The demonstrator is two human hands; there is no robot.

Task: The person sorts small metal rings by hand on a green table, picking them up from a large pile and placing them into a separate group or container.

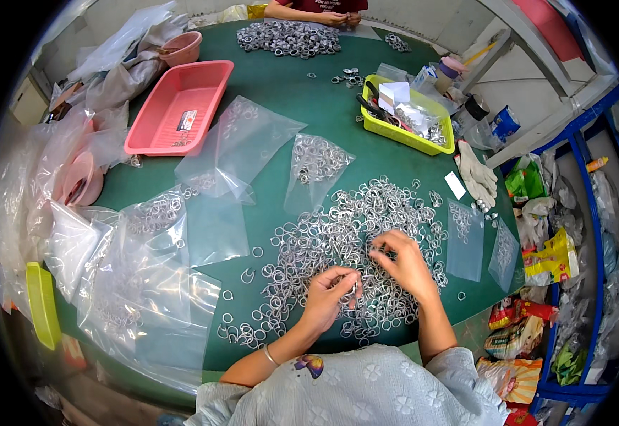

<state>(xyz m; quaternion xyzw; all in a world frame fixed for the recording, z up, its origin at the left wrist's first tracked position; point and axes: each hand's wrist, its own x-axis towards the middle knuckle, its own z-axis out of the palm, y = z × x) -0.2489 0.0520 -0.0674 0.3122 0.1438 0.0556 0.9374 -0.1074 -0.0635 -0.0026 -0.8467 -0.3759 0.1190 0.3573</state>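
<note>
A wide heap of small silvery metal rings (366, 213), many with an open gap, spreads over the green table in front of me. At the heap's near side, my left hand (329, 295) is closed, with metal rings (355, 290) at its fingertips. My right hand (405, 264) hovers over the middle of the heap, its thumb and fingers curled close together. Whatever it may hold is too small to make out. Left of the heap lies a clear plastic bag (316, 167) with rings inside.
More clear bags (146, 277) cover the table's left side. A pink tray (206, 92) stands behind them. A yellow-green basket (409, 145) of tools and parts is at the right, near white gloves (476, 174). Across the table, another person's hands (341, 19) are beside a second ring pile (288, 39).
</note>
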